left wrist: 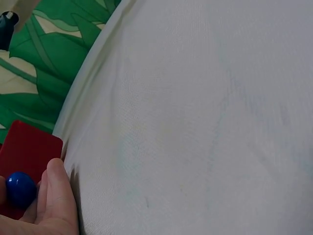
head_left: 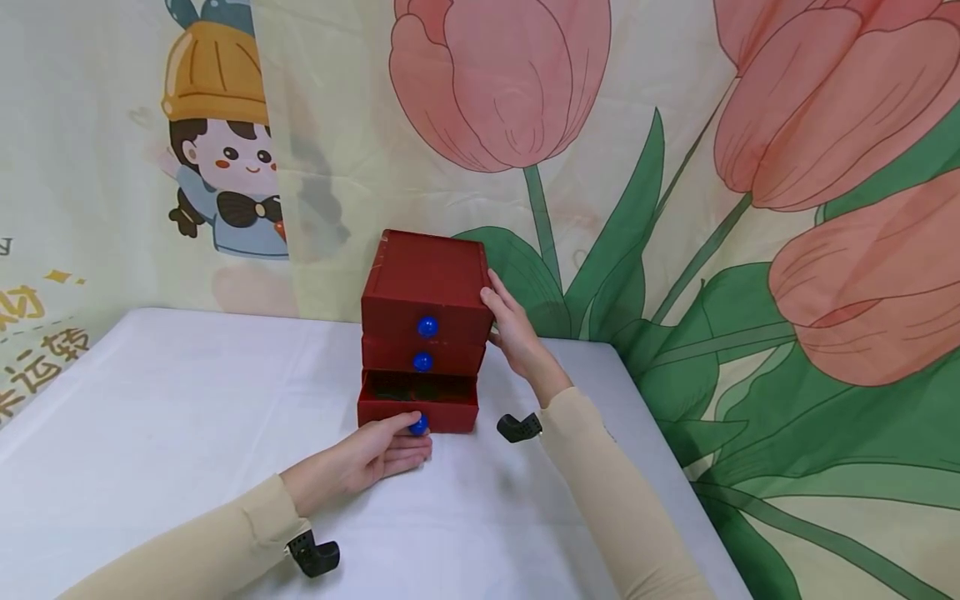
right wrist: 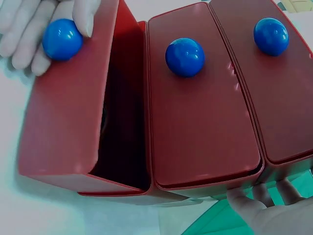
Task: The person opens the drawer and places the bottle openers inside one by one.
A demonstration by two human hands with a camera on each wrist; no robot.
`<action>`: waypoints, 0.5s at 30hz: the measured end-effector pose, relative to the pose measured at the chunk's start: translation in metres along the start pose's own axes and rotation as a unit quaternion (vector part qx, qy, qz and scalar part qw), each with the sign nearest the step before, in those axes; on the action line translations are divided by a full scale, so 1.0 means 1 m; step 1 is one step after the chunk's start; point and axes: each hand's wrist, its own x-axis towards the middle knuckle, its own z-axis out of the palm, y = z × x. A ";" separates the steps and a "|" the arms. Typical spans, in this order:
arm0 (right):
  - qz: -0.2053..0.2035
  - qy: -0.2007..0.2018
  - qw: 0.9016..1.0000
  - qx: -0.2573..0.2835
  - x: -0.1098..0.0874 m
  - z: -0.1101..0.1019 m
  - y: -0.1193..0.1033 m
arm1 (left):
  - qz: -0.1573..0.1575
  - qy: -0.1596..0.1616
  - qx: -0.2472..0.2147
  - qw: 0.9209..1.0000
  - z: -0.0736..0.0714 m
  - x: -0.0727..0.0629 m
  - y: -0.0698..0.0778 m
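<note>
A dark red chest of three drawers (head_left: 431, 265) stands at the far part of the table, each drawer with a round blue knob. Its bottom drawer (head_left: 450, 415) is pulled partway out, while the upper two are closed. My left hand (head_left: 367, 458) pinches the bottom drawer's blue knob (left wrist: 21, 190), thumb on top and fingers beneath. Against the right side of the chest rests my right hand (head_left: 516, 333), its fingers extended along the side in the right wrist view. The drawer's inside (right wrist: 124, 112) is dark, and its contents cannot be made out.
A white cloth covers the table (head_left: 187, 392). Behind it hangs a backdrop (head_left: 330, 150) with printed tulips and a cartoon figure. Black wrist devices (head_left: 313, 554) sit at both beige sleeves. The table's right edge (head_left: 675, 450) runs beside the right arm.
</note>
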 end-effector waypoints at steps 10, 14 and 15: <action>-0.002 0.001 1.000 0.001 0.001 0.000 -0.001 | 0.010 0.003 0.002 1.000 0.000 0.013 0.006; 0.000 0.001 1.000 -0.001 0.001 0.000 0.000 | 0.012 0.008 0.002 1.000 0.000 0.017 0.007; 0.000 0.001 1.000 -0.002 0.001 0.000 0.001 | 0.013 0.008 0.002 1.000 0.001 0.018 0.007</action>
